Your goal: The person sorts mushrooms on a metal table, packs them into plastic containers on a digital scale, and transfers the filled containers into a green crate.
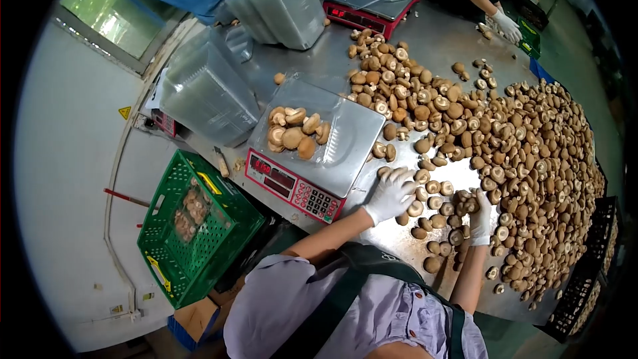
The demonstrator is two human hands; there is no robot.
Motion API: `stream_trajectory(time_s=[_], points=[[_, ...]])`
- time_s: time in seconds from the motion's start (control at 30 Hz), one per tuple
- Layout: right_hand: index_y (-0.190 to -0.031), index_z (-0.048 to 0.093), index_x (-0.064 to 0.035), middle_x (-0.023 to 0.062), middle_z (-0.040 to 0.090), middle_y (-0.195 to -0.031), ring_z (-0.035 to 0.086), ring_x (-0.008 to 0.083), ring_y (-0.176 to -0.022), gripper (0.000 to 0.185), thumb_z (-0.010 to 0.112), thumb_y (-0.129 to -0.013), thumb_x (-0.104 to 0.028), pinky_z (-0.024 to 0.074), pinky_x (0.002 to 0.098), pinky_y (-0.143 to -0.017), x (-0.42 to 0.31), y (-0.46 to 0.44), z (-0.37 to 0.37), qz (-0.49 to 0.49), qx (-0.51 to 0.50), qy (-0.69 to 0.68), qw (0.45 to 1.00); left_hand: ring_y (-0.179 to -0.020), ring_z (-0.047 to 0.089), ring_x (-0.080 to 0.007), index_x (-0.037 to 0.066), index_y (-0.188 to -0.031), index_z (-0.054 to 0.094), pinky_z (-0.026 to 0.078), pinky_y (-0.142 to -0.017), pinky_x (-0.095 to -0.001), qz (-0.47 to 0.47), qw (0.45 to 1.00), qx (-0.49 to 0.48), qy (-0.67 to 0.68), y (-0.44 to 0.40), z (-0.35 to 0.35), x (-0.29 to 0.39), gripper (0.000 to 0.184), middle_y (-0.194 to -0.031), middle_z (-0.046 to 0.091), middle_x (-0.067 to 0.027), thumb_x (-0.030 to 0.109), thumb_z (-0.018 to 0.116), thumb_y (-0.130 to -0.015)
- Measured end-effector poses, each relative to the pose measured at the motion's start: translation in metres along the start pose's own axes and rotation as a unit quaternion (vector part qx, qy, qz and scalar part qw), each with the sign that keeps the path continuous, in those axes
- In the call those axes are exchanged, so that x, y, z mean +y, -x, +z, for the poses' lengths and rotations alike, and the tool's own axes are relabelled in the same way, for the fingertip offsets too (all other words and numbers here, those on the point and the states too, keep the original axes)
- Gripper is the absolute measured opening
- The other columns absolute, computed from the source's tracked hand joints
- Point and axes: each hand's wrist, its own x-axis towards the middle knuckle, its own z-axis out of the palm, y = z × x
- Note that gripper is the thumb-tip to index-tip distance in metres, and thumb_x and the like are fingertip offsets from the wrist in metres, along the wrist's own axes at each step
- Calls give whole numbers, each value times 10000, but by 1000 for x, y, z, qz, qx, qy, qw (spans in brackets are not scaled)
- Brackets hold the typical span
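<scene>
My left hand [392,196], in a white glove, rests low over the steel table just right of the scale. Its fingers reach out toward loose shiitake mushrooms [433,187], and I see nothing held in it. Farther right, my gloved right hand [480,219] curls around a few shiitake mushrooms [465,203] at the edge of the big heap [531,179]; the fingers partly hide them. On the scale [292,189], with red digits lit, lies a clear plastic tray [340,134] with several mushrooms [292,136] at its left side.
Stacks of clear trays [206,93] stand behind the scale at left. Below them sits a green crate [199,226] with packed mushrooms. A second scale [362,16] is at the back. Black crates [578,299] line the right edge. Across the table is a co-worker's gloved hand [507,26].
</scene>
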Motion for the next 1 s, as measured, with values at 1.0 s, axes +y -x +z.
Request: stream_trajectory(time_s=[1.0], points=[[-1099, 564, 37, 127, 621, -1070, 616, 188, -837, 355, 469, -961, -276, 522, 279, -701, -3, 25, 27, 84, 40, -135, 987, -1163, 464, -305, 107, -1185, 570, 386, -964, -437, -104, 994, -19, -25, -88, 27, -9, 401, -1296, 484, -104, 227, 611, -805]])
